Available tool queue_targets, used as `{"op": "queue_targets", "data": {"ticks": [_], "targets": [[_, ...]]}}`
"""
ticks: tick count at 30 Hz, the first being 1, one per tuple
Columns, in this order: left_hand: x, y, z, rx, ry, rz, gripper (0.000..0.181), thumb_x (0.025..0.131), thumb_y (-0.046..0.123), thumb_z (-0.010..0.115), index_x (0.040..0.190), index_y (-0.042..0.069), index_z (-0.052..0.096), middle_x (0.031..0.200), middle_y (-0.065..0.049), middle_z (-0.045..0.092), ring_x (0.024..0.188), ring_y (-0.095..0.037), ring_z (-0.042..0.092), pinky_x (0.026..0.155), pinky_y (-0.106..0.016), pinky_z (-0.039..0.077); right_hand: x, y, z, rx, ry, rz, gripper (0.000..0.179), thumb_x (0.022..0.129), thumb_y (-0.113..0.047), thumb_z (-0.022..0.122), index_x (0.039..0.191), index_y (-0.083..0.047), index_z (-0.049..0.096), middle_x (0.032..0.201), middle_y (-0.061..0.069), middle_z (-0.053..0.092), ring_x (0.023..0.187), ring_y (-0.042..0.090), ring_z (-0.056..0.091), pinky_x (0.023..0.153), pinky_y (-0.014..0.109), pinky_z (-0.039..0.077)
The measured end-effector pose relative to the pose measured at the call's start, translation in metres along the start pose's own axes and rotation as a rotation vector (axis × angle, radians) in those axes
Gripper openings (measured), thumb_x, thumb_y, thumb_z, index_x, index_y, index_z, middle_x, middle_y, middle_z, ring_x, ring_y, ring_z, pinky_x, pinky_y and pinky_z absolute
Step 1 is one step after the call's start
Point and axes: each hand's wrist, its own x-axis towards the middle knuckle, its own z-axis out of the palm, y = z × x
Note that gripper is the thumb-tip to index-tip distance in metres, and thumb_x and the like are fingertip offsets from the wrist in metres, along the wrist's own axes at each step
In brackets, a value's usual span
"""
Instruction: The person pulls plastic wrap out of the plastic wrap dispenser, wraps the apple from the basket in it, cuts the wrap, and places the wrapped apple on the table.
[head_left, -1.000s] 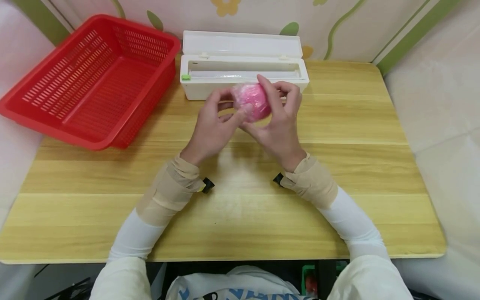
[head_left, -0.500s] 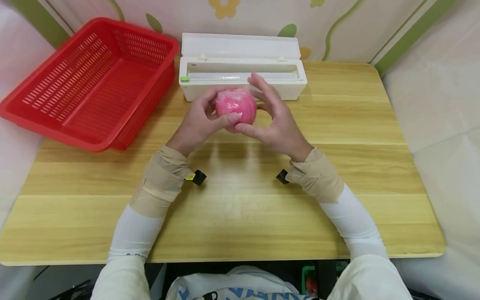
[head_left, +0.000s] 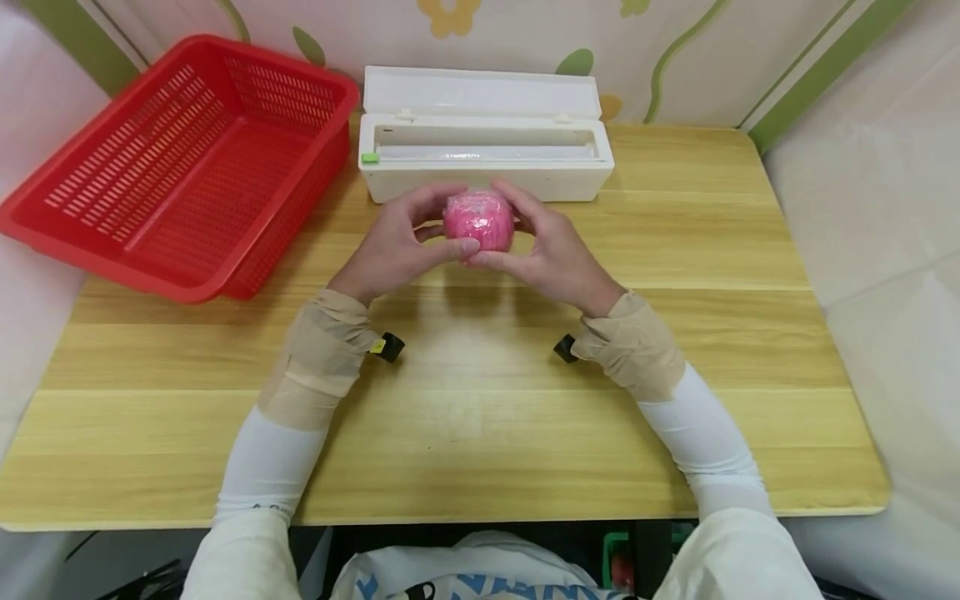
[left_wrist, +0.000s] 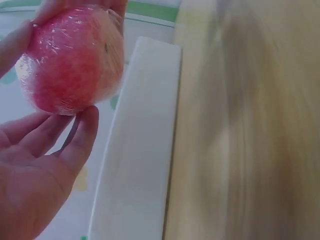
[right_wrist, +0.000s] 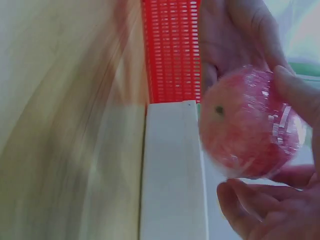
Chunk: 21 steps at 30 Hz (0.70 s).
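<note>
A pinkish-red apple (head_left: pixel 480 218), wrapped in shiny cling film, is held above the table between both hands. My left hand (head_left: pixel 393 250) grips its left side, thumb in front and fingers behind. From the other side my right hand (head_left: pixel 558 254) grips it with thumb and fingertips. Creases in the film show on the apple (left_wrist: pixel 70 62) in the left wrist view. A small dark spot marks the apple (right_wrist: pixel 245 127) in the right wrist view. Just behind the hands stands a white cling film dispenser (head_left: pixel 487 182), lid raised, with a film roll inside.
A red slatted plastic basket (head_left: pixel 247 242) sits at the table's back left, close to the dispenser. The wooden table (head_left: pixel 480 433) has its front edge near the person's body. A patterned wall covering (head_left: pixel 517 33) rises behind the dispenser.
The wrapped apple has been turned in the hands and brought slightly left and nearer. My right fingers, raised off it half a second ago, now curl around its right side.
</note>
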Motion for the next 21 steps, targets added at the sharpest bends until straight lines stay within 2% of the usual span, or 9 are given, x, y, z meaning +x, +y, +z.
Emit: {"op": "queue_targets", "data": {"ticks": [4, 9, 12, 16, 21], "targets": [[0.003, -0.005, 0.004, 0.035, -0.002, 0.014, 0.068, 0.093, 0.017, 0.082, 0.154, 0.011, 0.051, 0.153, -0.006, 0.055, 0.137, -0.022, 0.058, 0.117, -0.039, 0.050, 0.002, 0.005, -0.001, -0.098, 0.001, 0.025, 0.089, 0.085, -0.022, 0.090, 0.160, -0.007, 0.044, 0.161, 0.014, 0.044, 0.140, 0.022, 0.051, 0.108, 0.044, 0.054], [0.004, -0.011, 0.010, 0.111, 0.018, 0.079, 0.068, 0.092, 0.013, 0.082, 0.153, 0.007, 0.052, 0.147, -0.010, 0.053, 0.137, -0.023, 0.059, 0.119, -0.038, 0.048, 0.005, 0.010, -0.005, -0.147, -0.023, 0.076, 0.094, 0.084, -0.022, 0.092, 0.161, -0.009, 0.041, 0.146, 0.014, 0.051, 0.131, 0.025, 0.053, 0.104, 0.050, 0.055], [0.004, -0.014, 0.014, 0.215, 0.057, 0.122, 0.070, 0.091, 0.013, 0.084, 0.153, 0.007, 0.052, 0.146, -0.011, 0.054, 0.137, -0.022, 0.057, 0.118, -0.039, 0.049, 0.006, 0.013, -0.005, -0.176, -0.030, 0.080, 0.091, 0.083, -0.022, 0.092, 0.160, -0.009, 0.044, 0.147, 0.013, 0.055, 0.132, 0.026, 0.055, 0.103, 0.049, 0.055], [0.004, -0.017, 0.020, 0.326, 0.109, 0.146, 0.077, 0.088, 0.014, 0.088, 0.154, 0.005, 0.049, 0.150, -0.010, 0.057, 0.138, -0.023, 0.055, 0.113, -0.042, 0.053, 0.006, 0.017, -0.005, -0.217, -0.004, 0.094, 0.085, 0.081, -0.022, 0.094, 0.154, -0.014, 0.052, 0.149, 0.009, 0.057, 0.130, 0.026, 0.059, 0.098, 0.048, 0.054], [0.006, -0.018, 0.025, 0.352, 0.112, 0.153, 0.079, 0.086, 0.014, 0.089, 0.152, 0.003, 0.048, 0.149, -0.012, 0.058, 0.136, -0.023, 0.057, 0.111, -0.039, 0.055, 0.007, 0.022, -0.004, -0.245, 0.018, 0.112, 0.084, 0.078, -0.021, 0.096, 0.151, -0.016, 0.055, 0.149, 0.007, 0.059, 0.129, 0.027, 0.062, 0.098, 0.051, 0.056]]}}
